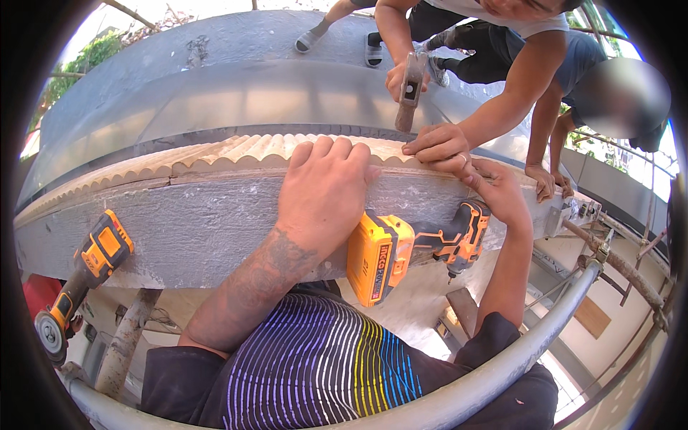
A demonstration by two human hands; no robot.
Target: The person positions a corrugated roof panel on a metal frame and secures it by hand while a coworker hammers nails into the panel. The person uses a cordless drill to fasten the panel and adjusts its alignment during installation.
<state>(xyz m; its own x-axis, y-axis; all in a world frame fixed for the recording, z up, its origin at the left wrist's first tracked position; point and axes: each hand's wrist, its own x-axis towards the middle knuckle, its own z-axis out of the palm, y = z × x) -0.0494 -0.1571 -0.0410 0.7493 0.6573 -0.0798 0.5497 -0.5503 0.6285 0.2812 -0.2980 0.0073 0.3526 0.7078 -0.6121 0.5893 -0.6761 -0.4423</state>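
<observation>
Nearest the camera, a curved grey metal scaffold rail [502, 373] sweeps across the bottom, with the person's striped shirt [315, 365] just behind it. A yellow and black cordless drill [412, 251] hangs beside the chest below the concrete ledge [193, 229]; its battery pack carries a black label with lettering on the yellow face. Off to the left an orange and black angle grinder [82, 279] hangs against the ledge front, disc downward.

The left hand [326, 190] lies flat, fingers spread and open, pressing on the edge of the corrugated roofing sheet [236, 152] where it meets the ledge top. The right hand [498, 190] reaches up to the sheet's right end; its fingers curl there, but whether they pinch anything I cannot tell, as another hand covers them.

That co-worker's hand [437, 143] rests on the sheet edge, touching the right hand, while their other hand grips a hammer [410, 89], head down, just above. Beyond lies the grey roof slope [236, 64], with sandalled feet [340, 39] at its top.
</observation>
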